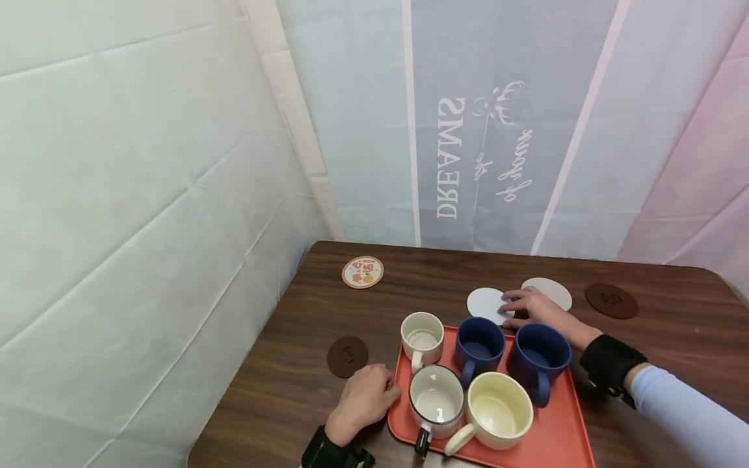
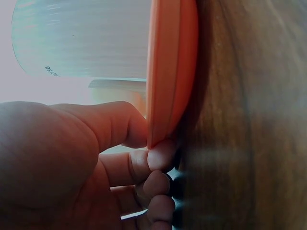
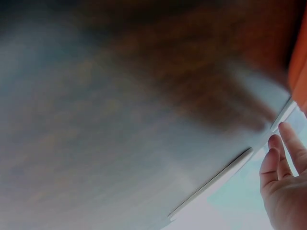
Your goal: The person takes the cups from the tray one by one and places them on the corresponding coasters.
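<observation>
My left hand pinches the left rim of an orange-red tray; in the left wrist view the thumb lies against the rim and the forefinger is under it. On the tray stand a small cream mug, two blue mugs, a white mug with a black rim and a pale yellow mug. Behind the tray, my right hand reaches over the table, its extended fingertips at the edge of a white round coaster. Whether they touch it is unclear.
Another white coaster lies just behind the right hand. Farther right is a dark brown coaster. A second brown coaster and a printed coaster lie on the left. Hanging cloth borders the wooden table.
</observation>
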